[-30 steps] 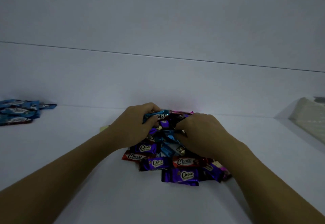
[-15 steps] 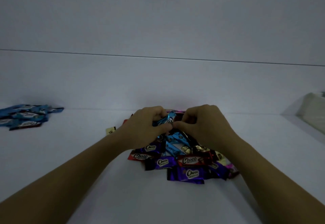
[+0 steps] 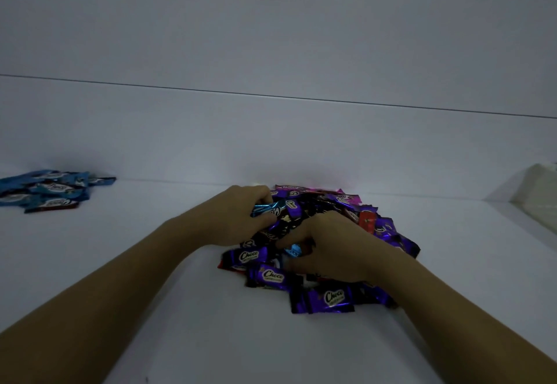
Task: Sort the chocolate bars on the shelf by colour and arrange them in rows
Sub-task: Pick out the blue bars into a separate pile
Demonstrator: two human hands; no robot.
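a loose heap of chocolate bars, mostly purple with some red, pink and dark ones, lay jumbled and overlapping towards the back of the white shelf. a blue bar sat atop it, pinched in the left hand. well apart to the left lay a flat blue pile.

The left forearm and the right forearm are shown bare along the whole length that is visible, down to the lower corners of the view. The left hand and the right hand are likewise bare, dimly lit.
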